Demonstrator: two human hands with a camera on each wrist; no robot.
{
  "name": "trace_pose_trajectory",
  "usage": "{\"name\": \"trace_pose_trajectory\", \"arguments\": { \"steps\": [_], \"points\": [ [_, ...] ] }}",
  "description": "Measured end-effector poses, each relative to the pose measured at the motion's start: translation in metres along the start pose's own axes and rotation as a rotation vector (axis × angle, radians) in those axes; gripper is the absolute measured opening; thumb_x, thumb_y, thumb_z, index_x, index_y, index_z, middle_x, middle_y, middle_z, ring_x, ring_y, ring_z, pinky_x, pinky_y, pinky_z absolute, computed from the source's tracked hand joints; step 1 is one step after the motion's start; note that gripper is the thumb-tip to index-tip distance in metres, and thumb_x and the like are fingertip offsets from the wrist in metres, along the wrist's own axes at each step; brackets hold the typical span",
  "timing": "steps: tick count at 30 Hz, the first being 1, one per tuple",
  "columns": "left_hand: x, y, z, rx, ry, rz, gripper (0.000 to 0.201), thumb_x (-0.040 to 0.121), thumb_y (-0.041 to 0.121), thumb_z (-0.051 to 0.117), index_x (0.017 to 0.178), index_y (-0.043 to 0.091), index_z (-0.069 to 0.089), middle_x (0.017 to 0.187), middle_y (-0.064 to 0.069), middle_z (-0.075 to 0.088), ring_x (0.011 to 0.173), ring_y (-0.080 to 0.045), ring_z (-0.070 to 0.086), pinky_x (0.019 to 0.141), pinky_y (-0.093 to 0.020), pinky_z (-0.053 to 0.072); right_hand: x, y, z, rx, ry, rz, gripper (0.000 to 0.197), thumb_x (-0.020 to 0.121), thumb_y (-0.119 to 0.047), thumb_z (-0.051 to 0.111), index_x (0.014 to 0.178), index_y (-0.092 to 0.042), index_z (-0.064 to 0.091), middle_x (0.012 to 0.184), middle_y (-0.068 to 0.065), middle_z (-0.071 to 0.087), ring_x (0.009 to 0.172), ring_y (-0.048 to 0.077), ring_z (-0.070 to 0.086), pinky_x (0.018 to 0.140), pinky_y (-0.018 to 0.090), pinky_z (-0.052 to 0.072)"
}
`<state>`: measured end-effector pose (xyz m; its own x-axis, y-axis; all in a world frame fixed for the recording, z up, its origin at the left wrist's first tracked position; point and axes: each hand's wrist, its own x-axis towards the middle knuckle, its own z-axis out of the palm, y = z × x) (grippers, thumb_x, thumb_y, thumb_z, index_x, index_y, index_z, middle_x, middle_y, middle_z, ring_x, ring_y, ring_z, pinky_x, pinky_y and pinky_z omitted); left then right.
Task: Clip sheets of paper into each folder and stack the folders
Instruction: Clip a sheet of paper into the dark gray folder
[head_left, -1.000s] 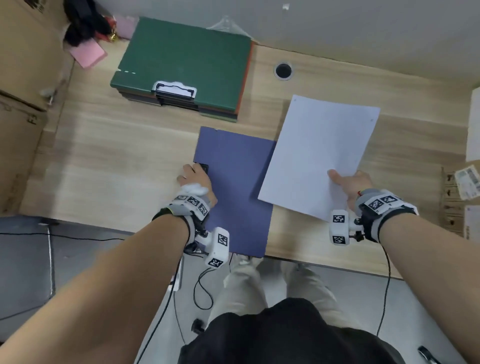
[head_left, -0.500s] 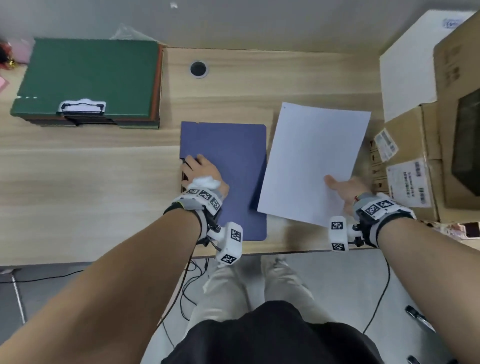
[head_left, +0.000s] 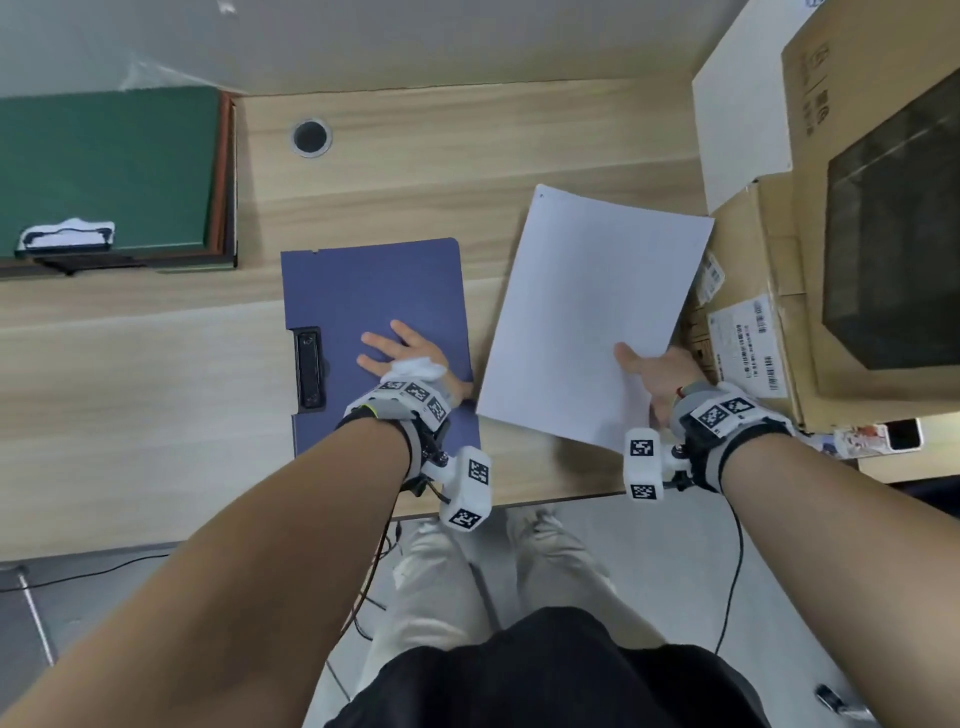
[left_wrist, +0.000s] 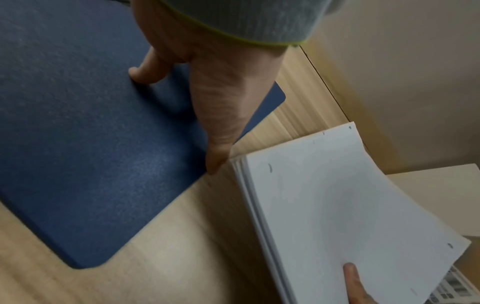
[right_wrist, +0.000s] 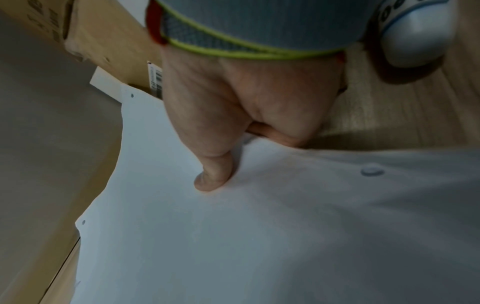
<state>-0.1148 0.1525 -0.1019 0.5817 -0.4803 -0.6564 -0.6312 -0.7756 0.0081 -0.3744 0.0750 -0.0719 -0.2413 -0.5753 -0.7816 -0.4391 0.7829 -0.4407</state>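
1. At nine to ten o'clock on the pale wooden desk (head_left: 130, 364) lies the finished stack of flat folders, dark green one on top (head_left: 104, 166), its clip holding a white slip at its near edge.
2. Toward the centre lies the flat blue-violet board folder (head_left: 374, 291), closed side down, with its black metal clip (head_left: 307, 366) on the nine o'clock edge. No paper is in it yet.
3. On that folder rests the left hand (head_left: 402, 353), fingers (left_wrist: 148, 70) spread and fairly straight, pressing the board without gripping it; the thumb reaches the folder's three o'clock edge.
4. At about two o'clock from the folder is the thin sheaf of white paper sheets (head_left: 592, 312), tilted and held just beside the folder, not touching it as far as the head view shows. The left wrist view shows several sheets, edges slightly fanned.
5. The right hand (head_left: 649, 374) pinches the sheaf at its near right corner, thumb (right_wrist: 213, 174) on top and the other fingers underneath.
6. Cardboard boxes (head_left: 779, 312) stand at three o'clock.
7. Judgement: the sheets look light and floppy and may fan or sag from a corner hold, so supporting the long edge would help. The board looks stiff; its clip probably needs a firm lift at its lever.
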Motion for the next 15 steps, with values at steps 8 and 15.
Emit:
{"name": "trace_pose_trajectory", "arguments": {
  "steps": [8,15],
  "points": [
    [0.033,0.003,0.009,-0.146,0.404,-0.105,0.083,0.097,0.026,0.034,0.149,0.012,-0.029,0.133,-0.010,0.062,0.116,-0.034,0.063,0.083,-0.044,0.054,0.005,-0.004,-0.002,0.017,-0.012,-0.039,0.057,0.081,-0.042,0.074,0.124,-0.006,0.060,0.120,0.005,0.065,0.109,0.027,0.060,0.100,0.043,0.047],
    [0.008,0.023,0.005,-0.064,0.337,-0.175,0.084,0.070,0.044,0.078,0.145,0.042,0.040,0.139,-0.007,0.058,0.121,-0.031,0.060,0.080,-0.038,0.056,0.014,0.000,-0.002,0.019,-0.031,-0.011,0.078,0.069,-0.055,0.077,0.127,-0.007,0.056,0.122,0.005,0.064,0.096,0.026,0.061,0.084,0.038,0.053]
  ]
}}
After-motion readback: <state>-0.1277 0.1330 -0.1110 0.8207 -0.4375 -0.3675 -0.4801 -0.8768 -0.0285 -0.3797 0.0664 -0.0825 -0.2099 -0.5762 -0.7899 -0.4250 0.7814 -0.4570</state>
